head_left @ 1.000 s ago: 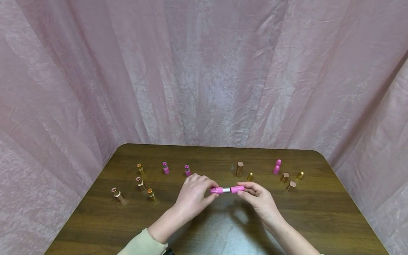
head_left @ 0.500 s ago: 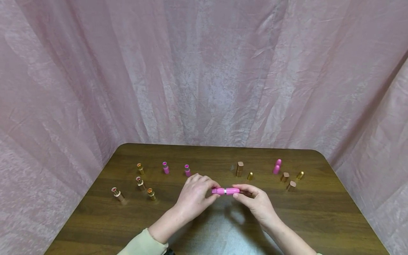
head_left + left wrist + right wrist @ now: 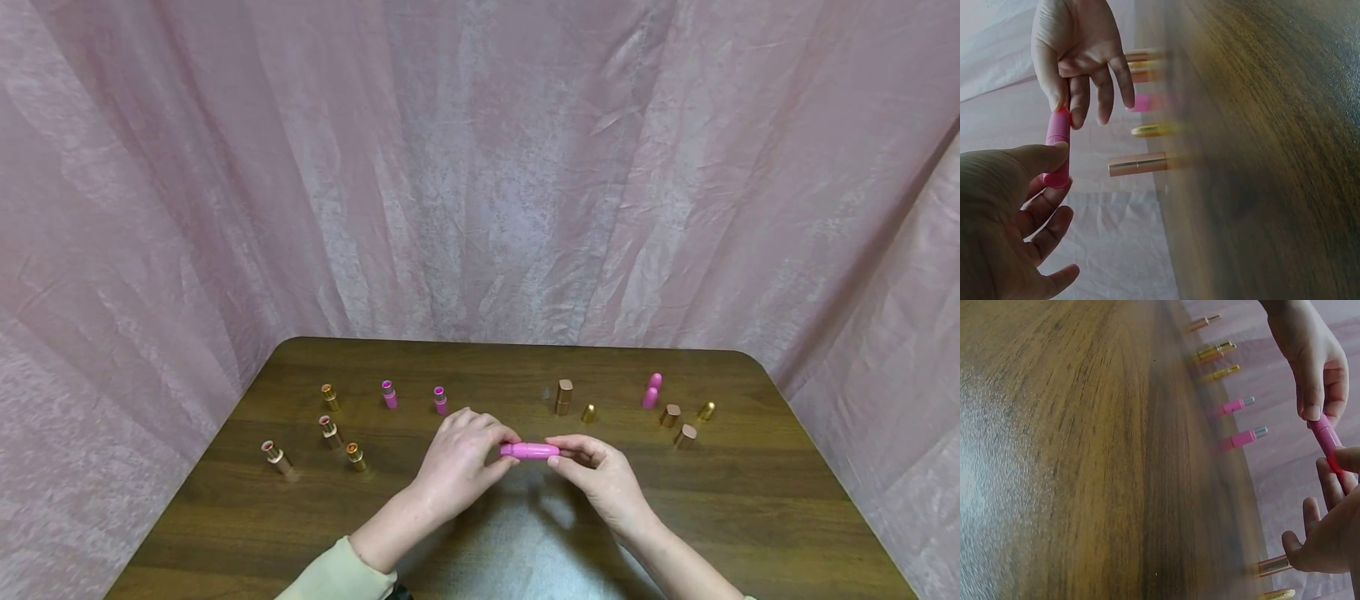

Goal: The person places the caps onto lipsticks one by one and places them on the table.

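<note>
Between my two hands, above the table's middle, a closed pink lipstick tube (image 3: 532, 451) lies roughly level. My left hand (image 3: 459, 457) pinches its base end between thumb and fingers. At the other end, thumb and fingertips of my right hand (image 3: 606, 477) grip the rounded cap. In the left wrist view, the pink lipstick tube (image 3: 1058, 132) shows cap and base meeting, with no silver collar visible. The right wrist view has the lipstick tube (image 3: 1327, 440) partly hidden by thumb and fingers.
Uncapped lipstick tubes stand left on the wooden table (image 3: 480, 367): two pink (image 3: 389, 395), (image 3: 440, 401), plus gold (image 3: 356, 457) and rose-gold (image 3: 277, 457) ones. At right are a capped rose-gold lipstick (image 3: 564, 397), and pink (image 3: 651, 397), gold (image 3: 707, 412) and rose-gold caps (image 3: 686, 437). A pink curtain (image 3: 480, 167) hangs behind.
My right hand has moved left, sliding the pink cap onto the tube. The silver collar, visible earlier between cap and base, is now covered. My left hand has stayed nearly still.
</note>
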A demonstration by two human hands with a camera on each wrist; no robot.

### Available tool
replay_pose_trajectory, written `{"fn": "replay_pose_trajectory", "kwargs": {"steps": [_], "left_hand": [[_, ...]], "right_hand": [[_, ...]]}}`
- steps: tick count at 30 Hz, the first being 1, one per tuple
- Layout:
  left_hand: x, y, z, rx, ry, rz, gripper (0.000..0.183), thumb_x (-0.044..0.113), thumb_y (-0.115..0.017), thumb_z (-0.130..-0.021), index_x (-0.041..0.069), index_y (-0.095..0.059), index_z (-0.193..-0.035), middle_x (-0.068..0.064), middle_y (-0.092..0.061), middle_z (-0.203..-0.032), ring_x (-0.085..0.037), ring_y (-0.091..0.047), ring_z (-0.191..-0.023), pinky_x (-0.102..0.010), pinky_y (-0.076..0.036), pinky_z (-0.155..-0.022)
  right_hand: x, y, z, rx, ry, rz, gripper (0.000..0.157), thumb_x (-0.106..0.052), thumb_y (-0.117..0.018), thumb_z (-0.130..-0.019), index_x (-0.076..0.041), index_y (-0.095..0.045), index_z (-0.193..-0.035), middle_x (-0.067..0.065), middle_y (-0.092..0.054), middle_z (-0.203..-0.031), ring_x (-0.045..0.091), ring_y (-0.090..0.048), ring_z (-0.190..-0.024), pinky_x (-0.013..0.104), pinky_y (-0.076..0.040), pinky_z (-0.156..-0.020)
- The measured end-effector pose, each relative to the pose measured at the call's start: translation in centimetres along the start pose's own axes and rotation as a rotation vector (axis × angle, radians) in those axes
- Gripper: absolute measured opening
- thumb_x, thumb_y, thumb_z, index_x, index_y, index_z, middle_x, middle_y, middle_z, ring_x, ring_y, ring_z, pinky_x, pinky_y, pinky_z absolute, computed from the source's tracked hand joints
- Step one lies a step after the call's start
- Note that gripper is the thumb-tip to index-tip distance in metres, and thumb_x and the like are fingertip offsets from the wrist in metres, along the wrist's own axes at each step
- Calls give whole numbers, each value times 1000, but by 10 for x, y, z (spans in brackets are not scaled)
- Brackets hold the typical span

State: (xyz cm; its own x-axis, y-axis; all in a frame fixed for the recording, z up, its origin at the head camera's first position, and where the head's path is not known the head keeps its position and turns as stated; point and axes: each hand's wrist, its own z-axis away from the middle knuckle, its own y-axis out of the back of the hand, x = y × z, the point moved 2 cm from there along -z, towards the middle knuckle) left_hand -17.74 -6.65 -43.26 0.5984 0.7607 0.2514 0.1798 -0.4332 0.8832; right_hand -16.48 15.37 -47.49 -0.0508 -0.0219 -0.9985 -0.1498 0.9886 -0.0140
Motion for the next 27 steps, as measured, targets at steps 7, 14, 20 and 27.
{"fn": "replay_pose_trajectory", "kwargs": {"steps": [7,14,20,27], "left_hand": [[1,-2,1,19,-28,-3,20,34,-83,-87,25,-75,-104,11,-68,-100,-15,-61,-102,-56,-32,-115],[4,-7,2,9,-55,-14,18,33,-81,-89,24,-75,-104,11,-66,-98,-14,-60,-102,-56,-30,-116],[5,-12,3,-28,-17,3,18,34,-81,-88,25,-75,-103,13,-67,-96,-13,-60,-101,-56,-32,-115],[4,-19,-1,-66,20,-9,21,34,-82,-87,26,-75,-105,15,-69,-97,-13,-61,-99,-56,-33,-113]], "right_hand": [[0,1,1,21,12,24,33,-8,-76,-91,6,-70,-121,15,-74,-107,13,-68,-94,24,-53,-82],[0,-1,3,52,0,89,33,-11,-79,-89,3,-73,-118,13,-75,-104,12,-67,-88,23,-53,-78],[2,2,4,51,-2,123,32,-13,-80,-89,1,-74,-117,11,-75,-105,13,-67,-90,23,-52,-79],[1,4,1,36,28,194,34,-19,-81,-88,-5,-75,-118,3,-75,-104,17,-67,-97,26,-51,-87]]}}
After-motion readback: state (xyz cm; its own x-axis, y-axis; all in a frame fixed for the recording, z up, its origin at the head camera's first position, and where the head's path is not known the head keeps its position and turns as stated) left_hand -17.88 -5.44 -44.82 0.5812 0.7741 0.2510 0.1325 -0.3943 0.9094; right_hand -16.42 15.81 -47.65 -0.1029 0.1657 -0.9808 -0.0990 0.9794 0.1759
